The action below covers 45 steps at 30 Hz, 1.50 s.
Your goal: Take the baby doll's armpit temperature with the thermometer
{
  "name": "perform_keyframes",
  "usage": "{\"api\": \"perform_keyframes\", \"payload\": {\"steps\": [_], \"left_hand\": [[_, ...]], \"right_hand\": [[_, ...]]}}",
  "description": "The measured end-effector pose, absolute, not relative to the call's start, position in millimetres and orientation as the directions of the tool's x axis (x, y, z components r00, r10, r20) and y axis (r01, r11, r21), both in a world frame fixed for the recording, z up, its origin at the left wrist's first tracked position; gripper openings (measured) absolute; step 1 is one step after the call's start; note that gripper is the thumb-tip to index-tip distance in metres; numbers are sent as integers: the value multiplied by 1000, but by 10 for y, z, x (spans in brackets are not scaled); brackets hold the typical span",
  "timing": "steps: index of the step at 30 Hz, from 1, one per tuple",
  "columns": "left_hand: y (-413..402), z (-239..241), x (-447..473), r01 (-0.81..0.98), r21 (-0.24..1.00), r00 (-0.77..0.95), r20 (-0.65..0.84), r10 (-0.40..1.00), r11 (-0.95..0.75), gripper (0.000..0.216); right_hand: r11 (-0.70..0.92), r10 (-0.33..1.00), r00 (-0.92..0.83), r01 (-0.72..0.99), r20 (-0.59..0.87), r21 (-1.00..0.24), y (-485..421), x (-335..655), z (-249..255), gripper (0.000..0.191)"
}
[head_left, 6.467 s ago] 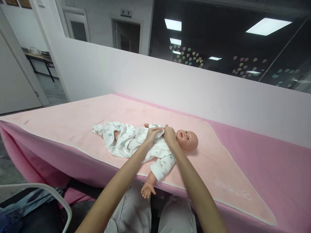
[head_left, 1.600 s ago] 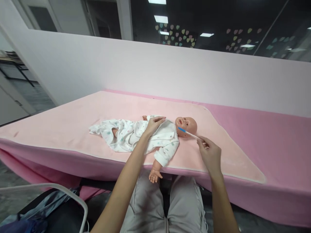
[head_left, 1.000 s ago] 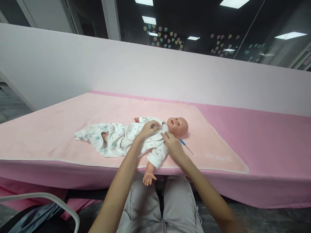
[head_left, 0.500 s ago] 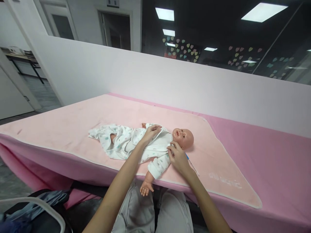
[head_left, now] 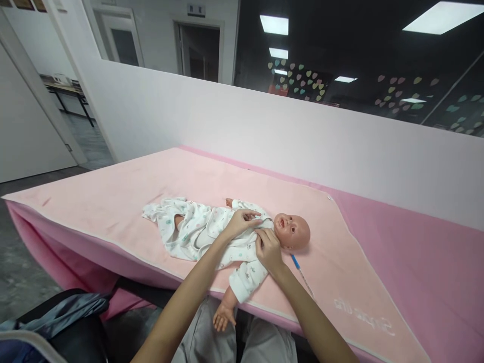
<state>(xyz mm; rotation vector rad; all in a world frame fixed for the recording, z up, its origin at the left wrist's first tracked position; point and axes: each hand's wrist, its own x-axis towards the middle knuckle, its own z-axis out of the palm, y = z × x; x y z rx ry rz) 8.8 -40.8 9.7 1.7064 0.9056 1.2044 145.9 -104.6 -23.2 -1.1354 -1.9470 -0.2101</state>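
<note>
A baby doll (head_left: 293, 232) lies on its back, head to the right, in a white patterned romper (head_left: 189, 222). The romper's front lies partly apart over the chest. My left hand (head_left: 242, 222) is at the upper chest, its fingers curled and pinching the romper's front edge. Close beside it, my right hand (head_left: 269, 249) has its fingertips closed on the cloth just below the doll's chin. The cloth between the fingers is mostly hidden. One doll arm (head_left: 226, 310) hangs over the table's near edge; the other hand (head_left: 229, 202) shows on the far side.
A thin stick with a blue end (head_left: 295, 261), like a thermometer, lies beside the doll's head. Under the doll is a peach mat (head_left: 159, 176) on a pink cloth (head_left: 416, 242). A white wall (head_left: 264, 126) rises behind. A chair with clothing (head_left: 64, 312) stands lower left.
My right hand has moved from beside the neck to the chest, nearer my left hand. The chest flaps are drawn closer together. The view has shifted slightly left.
</note>
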Motion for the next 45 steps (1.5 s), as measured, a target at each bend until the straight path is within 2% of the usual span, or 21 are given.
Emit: {"api": "perform_keyframes", "payload": {"steps": [3,9,14,18,26,29,34,38,45], "left_hand": [[-403,80,93,139,902,249,367,896,-408,39],[-403,51,118,150,897,208,382,900,-415,27],[-411,44,111,147,880,201,421,885,-452,29],[-411,50,101,137,894,239,388,890,-426,32],[-475,101,107,116,882,340,397,853,-457,23],[-477,107,104,170,845,375,420,827,-507,22],[-480,71,100,249,746,433,484,760,-617,19],[-478,24,101,376,655,489,462,740,-656,17],[-546,140,31,284,754,511,405,759,-593,18]], "right_hand": [[606,615,-214,744,759,-282,-1057,1482,-269,30],[606,617,-144,715,774,-350,-1031,1498,-289,27],[617,622,-129,688,773,-382,-1039,1496,-260,26],[610,639,-95,667,763,-428,-1051,1486,-233,27],[484,732,133,589,669,-647,-1095,1445,-197,23],[503,720,141,569,680,-651,-1113,1434,-170,22],[570,657,113,572,745,-590,-1106,1421,-174,20],[577,661,93,571,744,-584,-1071,1410,-210,19],[592,652,54,586,756,-553,-1059,1420,-235,18]]}}
